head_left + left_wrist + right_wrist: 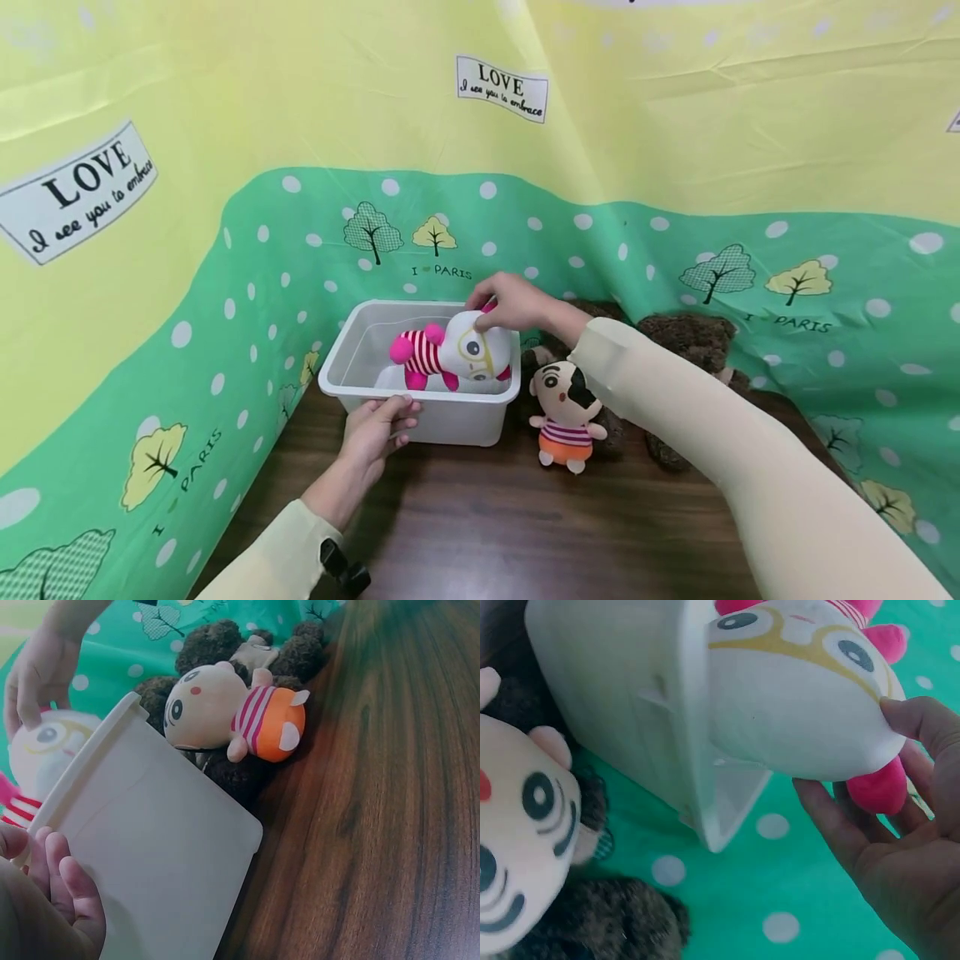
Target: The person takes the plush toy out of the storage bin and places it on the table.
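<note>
A plush toy [467, 350] with a white head, yellow glasses, pink limbs and a red-striped body lies tilted over the light grey plastic bin [450, 417]. My right hand [512, 302] grips its head from above, at the far right corner of the bin. In the right wrist view, the thumb of that hand [907, 817] presses on the white head [802, 712] while the fingers pass beneath, by a pink ear. My left hand [372, 433] holds the bin's near rim, thumb on top and fingers below it.
Right of the bin sits a doll [566, 412] in a striped shirt and orange shorts. Dark brown furry plush toys [688, 342] stand behind and beside it. All rest on a dark wooden table [525, 525], against a green and yellow printed cloth [315, 242].
</note>
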Motion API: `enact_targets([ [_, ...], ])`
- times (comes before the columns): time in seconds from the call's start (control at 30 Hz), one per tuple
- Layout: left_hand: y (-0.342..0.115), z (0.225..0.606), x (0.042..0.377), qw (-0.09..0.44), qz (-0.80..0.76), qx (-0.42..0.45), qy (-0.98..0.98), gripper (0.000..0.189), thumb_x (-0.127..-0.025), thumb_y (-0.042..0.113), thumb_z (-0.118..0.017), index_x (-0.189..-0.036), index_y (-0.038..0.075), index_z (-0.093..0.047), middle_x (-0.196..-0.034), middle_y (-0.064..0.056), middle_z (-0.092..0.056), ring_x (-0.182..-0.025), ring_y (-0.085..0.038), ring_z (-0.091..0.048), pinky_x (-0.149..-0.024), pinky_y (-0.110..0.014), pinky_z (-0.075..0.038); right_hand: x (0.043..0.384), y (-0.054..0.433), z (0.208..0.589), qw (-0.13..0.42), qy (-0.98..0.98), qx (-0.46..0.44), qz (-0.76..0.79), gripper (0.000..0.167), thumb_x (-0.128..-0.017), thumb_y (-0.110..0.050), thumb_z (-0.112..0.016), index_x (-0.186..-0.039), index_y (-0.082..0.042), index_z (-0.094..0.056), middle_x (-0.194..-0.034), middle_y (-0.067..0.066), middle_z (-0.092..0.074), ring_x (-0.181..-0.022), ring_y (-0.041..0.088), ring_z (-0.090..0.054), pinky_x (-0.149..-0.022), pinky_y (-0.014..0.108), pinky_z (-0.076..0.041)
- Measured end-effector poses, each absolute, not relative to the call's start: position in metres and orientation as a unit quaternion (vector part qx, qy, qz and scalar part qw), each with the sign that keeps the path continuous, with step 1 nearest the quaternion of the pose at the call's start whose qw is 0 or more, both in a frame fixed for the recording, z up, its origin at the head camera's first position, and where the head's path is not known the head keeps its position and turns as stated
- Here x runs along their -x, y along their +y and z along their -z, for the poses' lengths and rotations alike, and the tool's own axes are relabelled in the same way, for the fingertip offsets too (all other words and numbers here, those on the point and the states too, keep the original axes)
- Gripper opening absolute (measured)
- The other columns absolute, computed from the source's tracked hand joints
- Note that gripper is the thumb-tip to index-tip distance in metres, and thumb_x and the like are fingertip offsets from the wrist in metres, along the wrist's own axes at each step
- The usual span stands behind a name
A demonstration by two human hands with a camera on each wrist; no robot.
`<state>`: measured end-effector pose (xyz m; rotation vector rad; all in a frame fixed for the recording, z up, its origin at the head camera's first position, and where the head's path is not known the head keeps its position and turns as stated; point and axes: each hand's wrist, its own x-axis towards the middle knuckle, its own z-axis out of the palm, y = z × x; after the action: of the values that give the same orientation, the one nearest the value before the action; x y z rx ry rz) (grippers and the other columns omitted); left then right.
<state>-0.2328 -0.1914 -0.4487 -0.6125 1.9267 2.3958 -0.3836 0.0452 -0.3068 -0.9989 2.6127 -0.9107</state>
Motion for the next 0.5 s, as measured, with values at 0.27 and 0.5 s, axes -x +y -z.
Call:
enact_targets([
  [0.27, -0.190, 0.445, 0.233, -0.002, -0.762, 0.193, 0.618, 0.022, -0.093, 0.022, -0.072, -0.107, 0.006, -0.070, -0.086, 0.003, -0.079, -0.072, -0.010, -0.069, -0.059, -0.023, -0.051, 0.370, 0.071, 0.271, 0.054, 0.879, 0.324, 0.346, 0.022, -0.085, -0.010, -0.080, -0.106, -0.012, -0.078, -0.102, 0.004, -0.076, -0.096, 0.022, -0.069, -0.079, 0.033, -0.059],
  [0.5, -0.190, 0.448, 0.231, -0.002, -0.767, 0.198, 0.610, 0.018, -0.092, 0.019, -0.072, -0.105, 0.007, -0.069, -0.085, 0.003, -0.079, -0.071, -0.010, -0.069, -0.058, -0.024, -0.051, 0.358, 0.103, 0.254, 0.023, 0.879, 0.319, 0.353, 0.020, -0.086, -0.012, -0.080, -0.106, -0.014, -0.080, -0.103, 0.003, -0.077, -0.094, 0.020, -0.069, -0.079, 0.034, -0.059],
])
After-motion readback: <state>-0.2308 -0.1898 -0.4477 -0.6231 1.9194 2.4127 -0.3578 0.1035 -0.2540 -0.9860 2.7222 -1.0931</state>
